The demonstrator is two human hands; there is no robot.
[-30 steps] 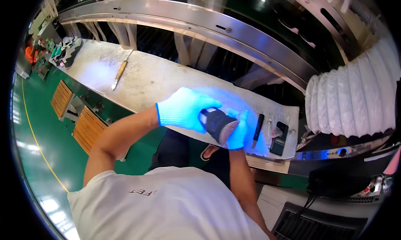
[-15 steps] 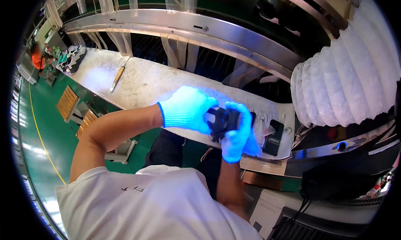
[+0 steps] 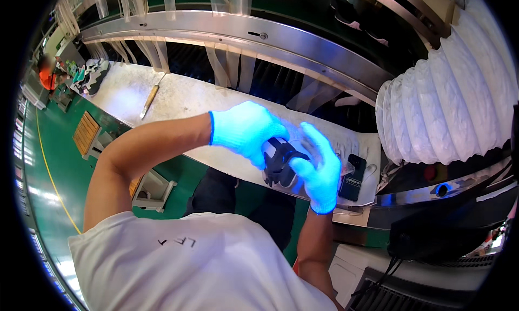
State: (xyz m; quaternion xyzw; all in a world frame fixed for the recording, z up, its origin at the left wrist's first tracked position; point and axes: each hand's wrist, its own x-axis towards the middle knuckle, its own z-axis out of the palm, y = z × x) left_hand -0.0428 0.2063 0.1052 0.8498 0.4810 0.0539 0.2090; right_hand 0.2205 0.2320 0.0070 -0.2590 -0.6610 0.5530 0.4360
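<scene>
Head view shows the left hand [image 3: 246, 130] and right hand [image 3: 319, 173], both gloved, fingers clamped on a dark shoe [image 3: 279, 160]. A black phone [image 3: 352, 177] lies just beside on the tabletop [image 3: 184, 97].

Green floor [image 3: 59, 165], white workbench [image 3: 184, 103], ribbed duct [image 3: 448, 100]

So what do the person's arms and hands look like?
Both hands wear snug knitted gloves that glow bright blue in the light: the left hand and the right hand. Each glove ends in a cuff at the wrist. The forearms are bare, with no sleeves past the elbow, because the person wears a short-sleeved white T-shirt. No watch or bands show.
</scene>
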